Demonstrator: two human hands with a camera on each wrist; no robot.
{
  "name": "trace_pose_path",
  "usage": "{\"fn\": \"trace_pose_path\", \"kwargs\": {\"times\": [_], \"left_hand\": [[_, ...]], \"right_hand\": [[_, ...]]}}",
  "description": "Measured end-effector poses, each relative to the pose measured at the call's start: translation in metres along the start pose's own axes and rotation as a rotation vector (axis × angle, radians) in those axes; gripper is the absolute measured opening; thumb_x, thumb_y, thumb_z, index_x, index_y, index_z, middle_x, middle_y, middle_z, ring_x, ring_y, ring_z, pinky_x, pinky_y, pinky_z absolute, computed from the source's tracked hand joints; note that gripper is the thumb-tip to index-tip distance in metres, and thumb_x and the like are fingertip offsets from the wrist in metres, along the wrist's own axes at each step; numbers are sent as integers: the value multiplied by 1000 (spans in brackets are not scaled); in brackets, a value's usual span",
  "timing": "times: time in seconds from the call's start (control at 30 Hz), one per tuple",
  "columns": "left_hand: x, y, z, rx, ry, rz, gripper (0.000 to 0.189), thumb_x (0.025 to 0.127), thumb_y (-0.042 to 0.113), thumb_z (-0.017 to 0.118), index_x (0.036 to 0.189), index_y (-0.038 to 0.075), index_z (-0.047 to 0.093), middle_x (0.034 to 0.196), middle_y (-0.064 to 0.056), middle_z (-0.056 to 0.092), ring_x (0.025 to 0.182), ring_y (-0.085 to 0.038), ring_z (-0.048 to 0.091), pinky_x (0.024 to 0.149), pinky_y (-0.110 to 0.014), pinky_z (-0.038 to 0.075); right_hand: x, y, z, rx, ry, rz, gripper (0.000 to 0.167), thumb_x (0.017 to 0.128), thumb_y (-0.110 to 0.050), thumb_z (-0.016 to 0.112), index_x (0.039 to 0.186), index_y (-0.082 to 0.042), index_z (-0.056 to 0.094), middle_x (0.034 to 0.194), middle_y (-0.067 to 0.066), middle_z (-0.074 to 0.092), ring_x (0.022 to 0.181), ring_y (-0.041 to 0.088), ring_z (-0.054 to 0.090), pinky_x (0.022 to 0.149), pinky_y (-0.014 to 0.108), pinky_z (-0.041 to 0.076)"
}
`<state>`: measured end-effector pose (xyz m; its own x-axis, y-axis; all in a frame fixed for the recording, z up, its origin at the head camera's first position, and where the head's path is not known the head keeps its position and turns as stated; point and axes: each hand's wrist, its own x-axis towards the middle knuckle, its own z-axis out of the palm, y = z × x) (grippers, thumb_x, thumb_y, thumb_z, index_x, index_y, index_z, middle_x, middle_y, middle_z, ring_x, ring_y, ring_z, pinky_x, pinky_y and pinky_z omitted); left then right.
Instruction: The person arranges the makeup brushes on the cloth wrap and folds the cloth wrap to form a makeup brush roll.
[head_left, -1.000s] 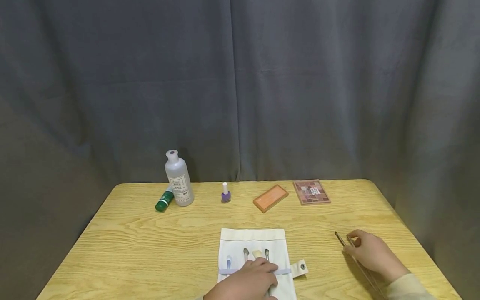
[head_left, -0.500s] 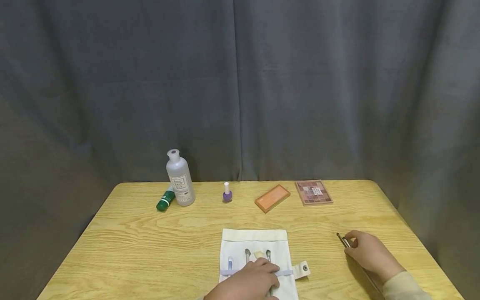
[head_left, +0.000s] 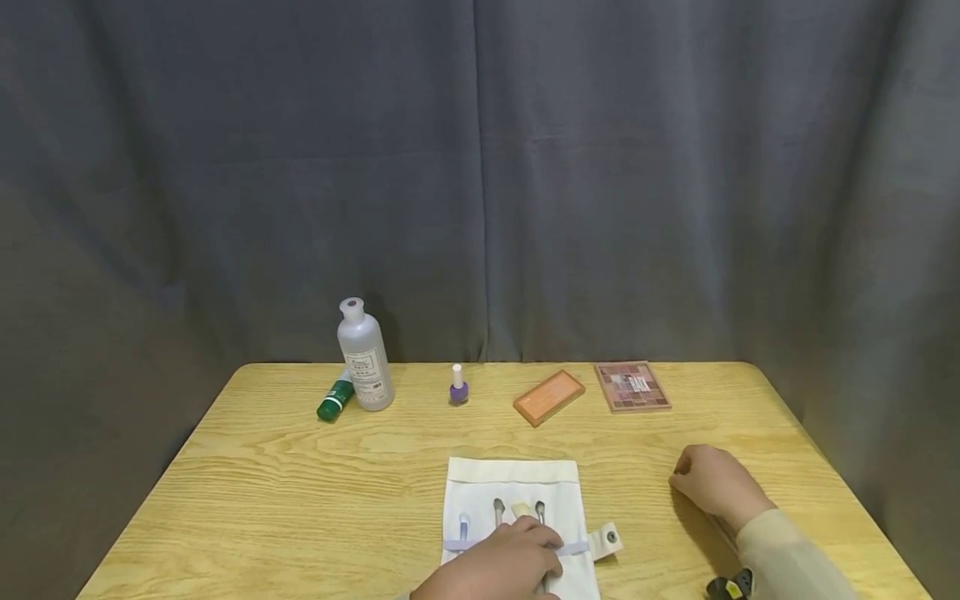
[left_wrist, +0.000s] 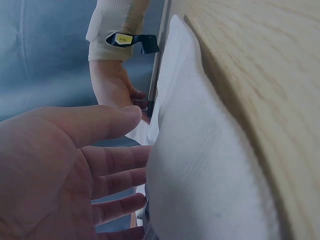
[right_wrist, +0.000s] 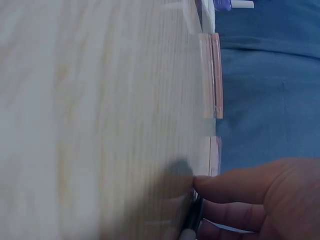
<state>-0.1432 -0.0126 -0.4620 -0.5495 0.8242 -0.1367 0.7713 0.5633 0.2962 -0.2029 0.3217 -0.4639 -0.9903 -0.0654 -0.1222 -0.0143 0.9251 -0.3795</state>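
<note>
A white cloth brush roll (head_left: 510, 472) lies spread at the table's front middle. Its lavender elastic band (head_left: 573, 548) crosses several slim tools, among them a dark-tipped brush (head_left: 498, 505) and a blue-handled tool (head_left: 462, 528). My left hand (head_left: 501, 560) rests over the roll, hiding the tools' lower parts; in the left wrist view its fingers are relaxed and touch the cloth. To the right, my right hand (head_left: 718, 483) pinches a slim dark makeup brush (right_wrist: 192, 217) between thumb and fingers, low over the table. Whether a second brush is in that hand cannot be told.
Along the back stand a clear bottle (head_left: 365, 358) and a purple nail polish bottle (head_left: 458, 388). A green tube (head_left: 335, 400), an orange case (head_left: 549, 397) and an eyeshadow palette (head_left: 632, 387) lie there too. A snap tab (head_left: 606, 542) sticks out right of the roll.
My right hand has shifted slightly forward and left, covering the brush tips seen earlier. The two slim brushes there drew together under its fingers. The left hand stays on the roll.
</note>
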Motion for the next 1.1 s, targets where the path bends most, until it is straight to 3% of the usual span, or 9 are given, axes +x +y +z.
{"fn": "trace_pose_path", "kwargs": {"times": [0.13, 0.43, 0.7, 0.93, 1.1], "left_hand": [[1, -1, 2, -8, 12, 23, 36, 92, 47, 68, 113, 20, 77, 133, 5, 59, 123, -11, 50, 98, -28, 46], [1, -4, 1, -17, 23, 32, 29, 95, 41, 69, 115, 21, 76, 130, 3, 58, 119, -10, 48, 97, -20, 43], [-1, -4, 0, -46, 38, 16, 22, 96, 37, 68, 109, 21, 77, 124, 3, 58, 115, -9, 48, 94, -19, 43], [1, -4, 4, -75, 25, -13, 25, 94, 38, 70, 108, 19, 77, 115, 8, 56, 103, -4, 45, 84, -15, 43], [1, -2, 4, -120, 18, -59, 20, 94, 36, 70, 103, 19, 77, 106, 10, 52, 94, -1, 42, 76, -15, 43]], "right_hand": [[4, -5, 2, 1, -1, 15, 16, 91, -16, 69, 85, -2, 67, 83, 5, 68, 74, 22, 60, 74, 49, 51], [3, -10, -1, 18, -17, 78, 21, 89, -22, 72, 88, -2, 68, 86, 6, 68, 75, 22, 58, 75, 49, 50], [1, -16, -1, 25, -23, 35, 15, 91, -15, 69, 82, -3, 68, 82, 4, 66, 73, 20, 56, 72, 46, 51], [-2, -22, 6, 91, 18, -27, 21, 92, -16, 68, 74, -9, 61, 67, 0, 54, 59, 15, 47, 56, 31, 40], [-11, -36, -2, 170, 57, -105, 15, 95, -15, 65, 83, -7, 62, 70, 0, 54, 59, 15, 47, 53, 28, 39]]}}
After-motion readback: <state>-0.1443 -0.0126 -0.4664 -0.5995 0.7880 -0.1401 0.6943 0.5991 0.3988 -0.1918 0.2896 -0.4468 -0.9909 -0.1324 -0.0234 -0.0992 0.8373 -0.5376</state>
